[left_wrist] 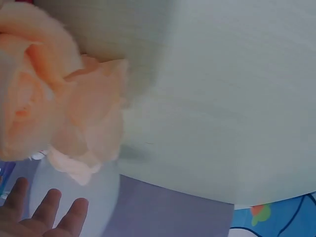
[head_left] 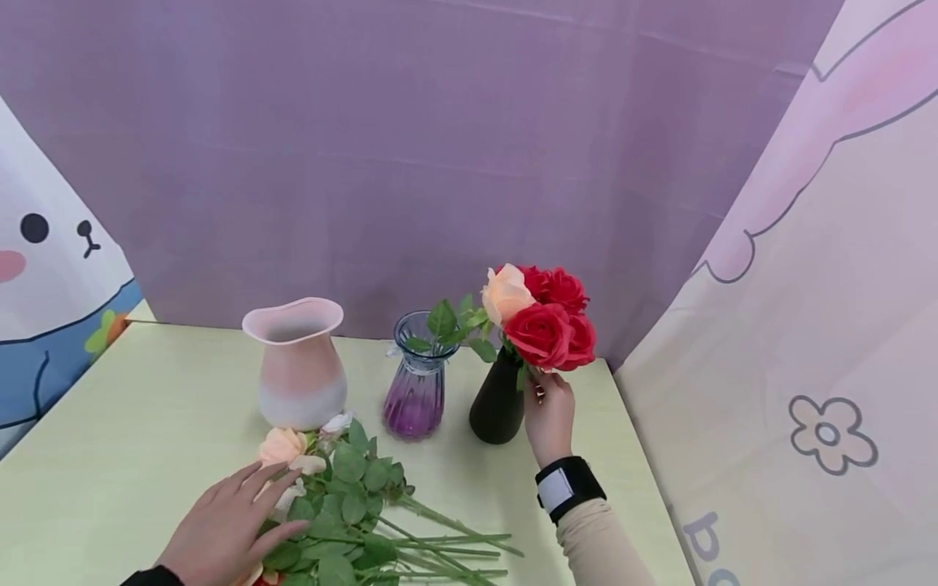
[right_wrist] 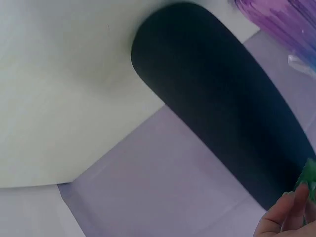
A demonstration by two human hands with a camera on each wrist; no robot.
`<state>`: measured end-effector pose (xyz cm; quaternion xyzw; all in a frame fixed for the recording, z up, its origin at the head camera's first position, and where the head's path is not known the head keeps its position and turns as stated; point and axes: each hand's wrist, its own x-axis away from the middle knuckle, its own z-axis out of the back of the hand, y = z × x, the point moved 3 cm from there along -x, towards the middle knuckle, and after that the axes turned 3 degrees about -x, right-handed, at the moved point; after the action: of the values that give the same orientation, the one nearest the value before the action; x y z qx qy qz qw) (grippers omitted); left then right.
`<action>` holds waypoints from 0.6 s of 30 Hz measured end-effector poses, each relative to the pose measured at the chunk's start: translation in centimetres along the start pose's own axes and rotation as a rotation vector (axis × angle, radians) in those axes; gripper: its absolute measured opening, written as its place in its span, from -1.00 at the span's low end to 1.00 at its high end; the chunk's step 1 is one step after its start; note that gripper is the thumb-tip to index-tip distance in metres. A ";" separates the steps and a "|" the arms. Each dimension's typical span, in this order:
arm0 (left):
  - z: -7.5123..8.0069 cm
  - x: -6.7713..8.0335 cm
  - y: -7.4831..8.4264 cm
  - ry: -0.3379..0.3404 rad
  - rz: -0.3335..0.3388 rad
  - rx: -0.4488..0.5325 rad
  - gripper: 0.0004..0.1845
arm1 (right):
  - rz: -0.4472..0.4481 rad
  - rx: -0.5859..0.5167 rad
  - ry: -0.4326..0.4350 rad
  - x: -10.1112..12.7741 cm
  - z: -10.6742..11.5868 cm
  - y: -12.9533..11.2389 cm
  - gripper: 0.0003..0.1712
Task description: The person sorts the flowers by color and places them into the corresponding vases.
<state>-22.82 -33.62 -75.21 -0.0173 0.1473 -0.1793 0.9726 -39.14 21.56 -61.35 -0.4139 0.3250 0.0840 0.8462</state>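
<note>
From where I sit, the left hand [head_left: 223,521] comes first, palm down with loosely spread fingers over the near-left flower pile, gripping nothing; whether its fingertips touch the petals I cannot tell. Just past them lies a loose peach rose [head_left: 282,446], which I judge soft, light and easily crushed, so no squeezing the bloom. Behind it the pink-and-white vase [head_left: 302,382] stands upright, probably smooth and a bit slippery; I'd take it round the waist under the flared lip. The pile's leaves [head_left: 344,480] look floppy and liable to snag, but its stems [head_left: 447,541], pointing right, look thin and stiffer: the best place to pinch, low and clear of the leaves. Beyond them is the purple glass vase [head_left: 414,399], likely breakable, best held round its body. Next to it the black vase [head_left: 498,403] stands upright and narrow, bearing a peach bloom [head_left: 507,295] and red roses [head_left: 550,330]; it looks top-heavy to me, so a careless tug could tip it. At its neck, under the red roses, the right hand [head_left: 550,411] has its fingers curled in, seeming to pinch a green leaf [right_wrist: 308,173].
</note>
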 end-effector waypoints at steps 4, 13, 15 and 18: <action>15.6 -1.2 4.6 -0.127 0.052 0.062 -0.18 | -0.058 -0.087 -0.016 1.4 -0.3 0.0 -0.53; 21.6 -1.5 6.3 -0.145 0.040 0.039 -0.19 | -0.220 -0.146 -0.028 4.5 0.6 -6.1 -0.47; 21.2 -1.3 6.1 -0.166 0.052 0.040 -0.19 | -0.186 -0.160 -0.036 5.6 -0.8 -4.5 -0.43; 21.8 -1.1 6.2 -0.203 0.050 0.060 -0.19 | -0.075 -0.207 -0.021 7.6 -3.9 -0.6 -0.44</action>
<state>-15.28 -27.88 -54.57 -0.0024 0.0429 -0.1567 0.9867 -34.82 17.28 -67.40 -0.5100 0.2899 0.0898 0.8049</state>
